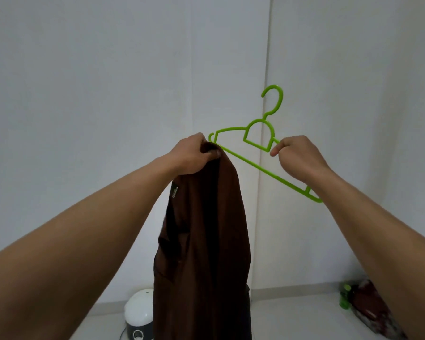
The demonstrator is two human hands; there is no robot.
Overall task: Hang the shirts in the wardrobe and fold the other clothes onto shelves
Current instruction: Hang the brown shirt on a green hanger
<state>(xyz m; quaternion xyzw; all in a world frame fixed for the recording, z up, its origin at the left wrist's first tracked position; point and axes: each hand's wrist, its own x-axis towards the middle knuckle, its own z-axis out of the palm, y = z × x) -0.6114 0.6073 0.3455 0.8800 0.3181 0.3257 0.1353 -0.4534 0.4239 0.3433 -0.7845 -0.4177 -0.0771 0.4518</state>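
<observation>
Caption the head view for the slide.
Left hand grips a brown shirt at one end of a green hanger; right hand holds the other side.

Holds up a brown shirt [206,229] by its bunched top in the left hand [194,153], fingers curled round the cloth, right at the left tip of a green hanger [253,165]. Pinches the hanger's upper arm beside the half-round middle with the right hand [297,158] (hook up, frame tilted down to the right). Lets the shirt hang straight down before a pale wall [108,94]. Shows, low on the floor, a white round appliance [139,312] at the shirt's left edge, and at right a green bottle [345,299] beside a dark red bundle [371,307].
</observation>
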